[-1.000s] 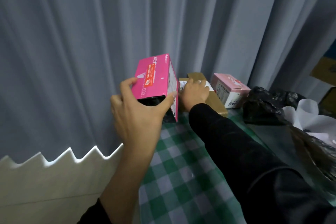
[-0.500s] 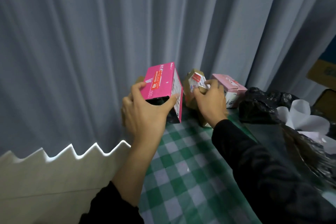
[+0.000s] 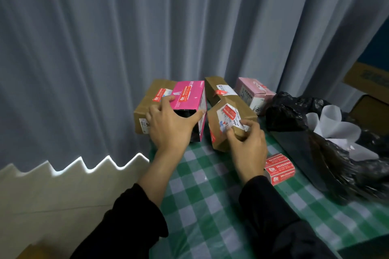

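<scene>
Writing on every label is too blurred to read. Bright magenta box (image 3: pixel 189 99), with white print and an orange-red sticker on top, sits at the back of the green checked surface (image 3: pixel 210 206), its dark open end facing the person. Their left hand (image 3: pixel 168 128) grips that end, thumb on one side, fingers over the top. Just beside it, a tilted brown parcel (image 3: pixel 229 120) carries a white and red shipping label. Their right hand (image 3: pixel 246 145) pinches the parcel's near edge with curled fingers. Red and white stickers (image 3: pixel 279 169) lie near the right wrist.
</scene>
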